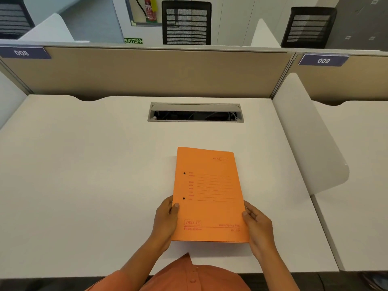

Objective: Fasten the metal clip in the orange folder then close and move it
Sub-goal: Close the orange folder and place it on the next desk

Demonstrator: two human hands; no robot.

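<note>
Two mesh-backed office chairs (186, 23) are seen beyond the beige partition (147, 72) that closes off the far edge of the white desk (84, 164), and a red fire extinguisher (149, 9) is mounted on the wall behind them beside a green exit sign (133, 40). Number plates reading 008 (22, 52) and 009 (323, 60) are fixed along the top of the partition. A grey cable hatch (195, 112) is set into the desk near the partition, its flap raised and wires dimly visible inside. A white curved side divider (310, 143) separates the desk from the neighbouring one on the right. Nothing lies between the hatch and the orange folder (210, 192), which is closed, front cover up with red printed lines and two punched holes near its left edge, and is placed at the near middle of the desk, slightly to the right. Whether its near end rests on the surface or is lifted just off it cannot be told. The left hand (165, 219) is held at the folder's left edge, thumb pressed on the cover and the other fingers tucked under the edge. The right hand (257, 225) is held at the right edge, fingers close together and curled over the edge, pinching it. Both forearms reach in from the bottom, with orange sleeves (117, 280) at the elbows.
</note>
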